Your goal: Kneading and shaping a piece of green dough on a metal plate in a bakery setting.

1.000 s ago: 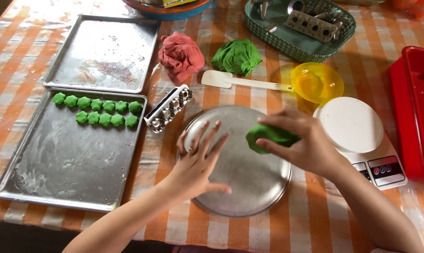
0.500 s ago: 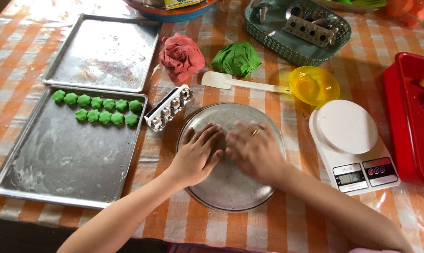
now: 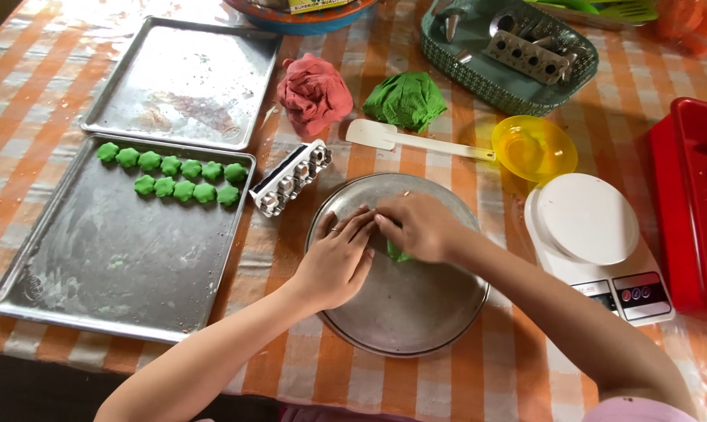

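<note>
While both palms lie flat, fingers together, the right hand [image 3: 420, 227] presses green dough [image 3: 396, 252] onto the round pan [image 3: 416, 312] at frame centre; the left hand [image 3: 336, 262] steadies beside it.

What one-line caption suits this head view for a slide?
Both hands, left and right, press green dough on a round metal plate, beside a tray of small green pieces.
</note>
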